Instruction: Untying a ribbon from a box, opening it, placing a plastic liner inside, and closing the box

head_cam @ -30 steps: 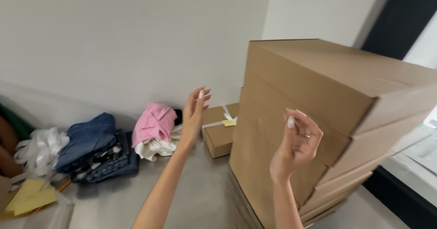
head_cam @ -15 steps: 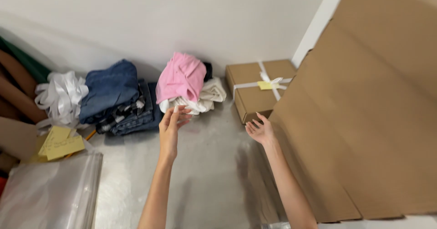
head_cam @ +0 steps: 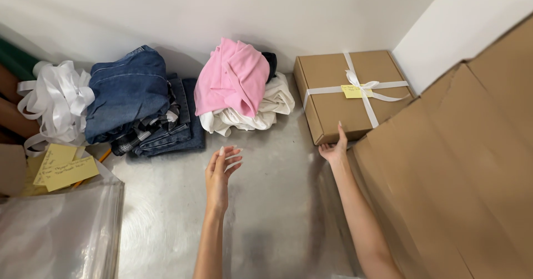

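- the right hand (head_cam: 335, 149) rests at the near left corner of the ribboned cardboard box (head_cam: 351, 93), thumb up against the front edge; the fingers are curled under or behind the corner, so i cannot tell whether they truly grip it.
- the box sits flat on the grey surface (head_cam: 261, 201) in the far right corner by the wall, its long axis running left to right, tied with a white ribbon (head_cam: 362, 87) and a small yellow note (head_cam: 351, 92).
- the left hand (head_cam: 221, 171) hovers above the surface with fingers loosely spread, holding nothing; the box lies to its right and further away, so the right hand is the nearer one.
- just beyond the left hand lies a pink garment (head_cam: 233, 78) on white cloth, beside folded jeans (head_cam: 130, 96).
- a tall cardboard stack (head_cam: 455, 173) stands close against the right forearm.
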